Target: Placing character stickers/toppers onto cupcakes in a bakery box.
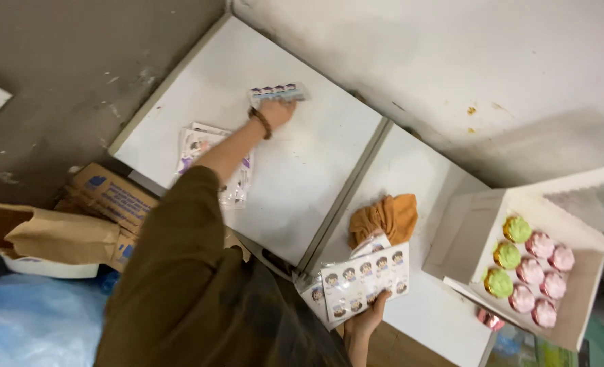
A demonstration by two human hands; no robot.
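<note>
We look down on a white surface (pixel 302 170) made of two panels set end to end, pushed against a pale wall.

Our left hand (pixel 277 111) is stretched far out over the surface, a beaded band at the wrist. Its fingers press on a small strip of stickers (pixel 278 92) lying flat near the surface's far edge; we cannot tell whether the fingers pinch the strip or only rest on it.

Our right hand (pixel 368 319) is low, at the near edge. It is closed on a sticker sheet (pixel 365 280) printed with rows of small cartoon heads, thumb on the sheet's lower edge. More such sheets sit fanned just behind it.

The two hands are well apart.

Beside our left forearm, a loose pile of clear sticker packs (pixel 203 146) lies on the surface. An orange cloth (pixel 385 217) lies crumpled just above the held sheet, touching the fanned sheets. Right of it stands an open white box (pixel 475 228) with green and pink foil-wrapped pieces in rows.

Off the surface's left end lie cardboard (pixel 108 197) and a brown paper bag (pixel 50 238).
</note>
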